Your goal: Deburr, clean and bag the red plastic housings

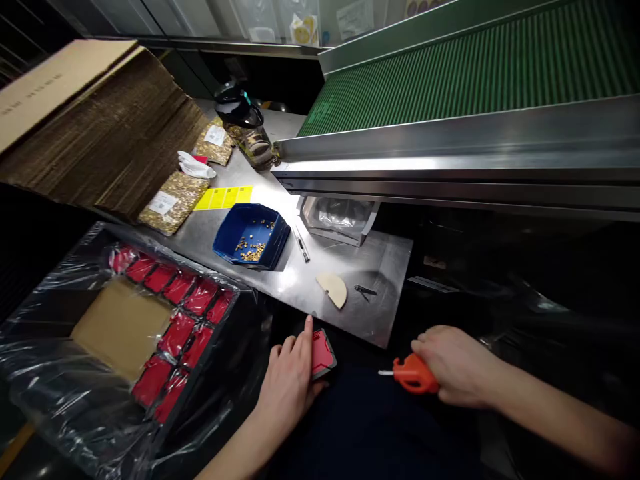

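Against my lap, my left hand [290, 370] holds a flat red part with a grey edge [323, 353]. The index finger points forward along it; the thumb is underneath. My right hand [450, 363] is closed around an orange tool with a short metal tip [415, 375]. That tip points left toward the red part, a gap apart from it. Ahead on the metal table [385, 257] lie a cream half-round piece [333, 290] and nail clippers [365, 290]. Small brass-coloured pieces [253, 253] lie in a blue bin [275, 247].
At left, a plastic-lined box [235, 300] holds several red parts [175, 333] and cardboard. Stacked cardboard [125, 133], bags of brass pieces [175, 200], a yellow label strip [223, 198], a dark jug [245, 127], a pen-like tool [302, 245] and a tray [340, 230] stand near the green conveyor [450, 73].
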`<action>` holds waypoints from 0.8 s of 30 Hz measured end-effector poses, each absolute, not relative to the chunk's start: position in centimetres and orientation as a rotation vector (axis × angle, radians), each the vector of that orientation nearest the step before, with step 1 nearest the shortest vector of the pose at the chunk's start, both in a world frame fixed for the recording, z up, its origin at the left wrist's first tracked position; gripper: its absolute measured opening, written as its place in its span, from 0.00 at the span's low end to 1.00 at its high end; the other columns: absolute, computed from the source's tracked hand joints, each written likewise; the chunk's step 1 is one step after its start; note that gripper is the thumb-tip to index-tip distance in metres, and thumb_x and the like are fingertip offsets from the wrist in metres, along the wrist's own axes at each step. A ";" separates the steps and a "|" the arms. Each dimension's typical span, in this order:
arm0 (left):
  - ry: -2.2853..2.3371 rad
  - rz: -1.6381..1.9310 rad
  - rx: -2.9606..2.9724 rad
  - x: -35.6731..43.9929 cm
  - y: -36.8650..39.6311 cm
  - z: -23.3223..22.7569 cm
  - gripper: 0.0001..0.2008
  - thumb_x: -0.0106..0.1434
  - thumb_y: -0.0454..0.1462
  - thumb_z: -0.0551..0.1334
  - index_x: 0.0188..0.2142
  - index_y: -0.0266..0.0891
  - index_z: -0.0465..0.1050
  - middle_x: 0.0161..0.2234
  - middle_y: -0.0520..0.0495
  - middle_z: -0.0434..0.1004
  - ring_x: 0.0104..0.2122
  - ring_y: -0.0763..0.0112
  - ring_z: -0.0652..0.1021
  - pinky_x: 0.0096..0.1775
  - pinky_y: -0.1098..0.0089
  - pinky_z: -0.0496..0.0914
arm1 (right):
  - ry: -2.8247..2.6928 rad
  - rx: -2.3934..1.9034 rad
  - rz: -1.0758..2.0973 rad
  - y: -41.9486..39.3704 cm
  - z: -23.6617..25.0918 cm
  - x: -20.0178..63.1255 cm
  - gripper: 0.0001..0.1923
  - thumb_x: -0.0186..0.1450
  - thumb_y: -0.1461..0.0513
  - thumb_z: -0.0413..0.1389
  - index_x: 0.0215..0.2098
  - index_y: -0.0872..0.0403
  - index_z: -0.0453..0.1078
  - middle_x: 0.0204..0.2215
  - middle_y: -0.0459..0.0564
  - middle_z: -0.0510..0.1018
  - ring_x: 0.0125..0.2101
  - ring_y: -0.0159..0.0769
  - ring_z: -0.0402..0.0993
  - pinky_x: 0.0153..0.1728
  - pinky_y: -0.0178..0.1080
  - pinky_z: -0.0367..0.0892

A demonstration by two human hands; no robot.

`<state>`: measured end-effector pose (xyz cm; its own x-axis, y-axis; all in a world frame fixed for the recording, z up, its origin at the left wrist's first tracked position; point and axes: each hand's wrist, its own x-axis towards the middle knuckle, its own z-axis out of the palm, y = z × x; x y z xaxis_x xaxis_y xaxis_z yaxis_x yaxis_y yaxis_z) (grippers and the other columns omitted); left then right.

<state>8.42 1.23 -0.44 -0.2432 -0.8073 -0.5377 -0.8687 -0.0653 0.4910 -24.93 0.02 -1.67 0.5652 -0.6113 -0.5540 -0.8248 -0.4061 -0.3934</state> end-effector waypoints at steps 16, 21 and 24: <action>0.574 3.441 -1.397 14.0 1.1 -3.9 0.40 0.66 0.66 0.52 0.71 0.54 0.56 0.54 0.40 0.76 0.45 0.50 0.83 0.45 0.52 0.76 | 1.144 -1.922 0.535 -3.7 3.4 -21.7 0.06 0.48 0.66 0.57 0.20 0.50 0.75 0.15 0.46 0.73 0.17 0.36 0.70 0.18 0.36 0.50; 1.519 2.725 -1.349 12.9 -0.1 -1.9 0.56 0.47 0.49 0.79 0.72 0.50 0.56 0.62 0.37 0.70 0.59 0.42 0.72 0.63 0.47 0.62 | 1.137 -1.853 0.529 -4.0 3.7 -23.4 0.05 0.49 0.65 0.57 0.21 0.50 0.75 0.15 0.45 0.72 0.14 0.33 0.64 0.17 0.36 0.46; 2.207 1.846 -1.264 11.5 -4.0 1.0 0.54 0.50 0.35 0.75 0.73 0.53 0.54 0.60 0.39 0.72 0.56 0.40 0.71 0.60 0.47 0.64 | 1.197 -1.919 0.578 -5.9 4.3 -24.1 0.04 0.48 0.66 0.57 0.20 0.52 0.73 0.16 0.47 0.73 0.15 0.32 0.63 0.18 0.37 0.46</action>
<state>11.48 -4.00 0.99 -0.6765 -0.5656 -0.4716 -0.5643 -0.0132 0.8255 -24.08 -5.90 4.29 0.4514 -0.5343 -0.7146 -0.8919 -0.2468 -0.3789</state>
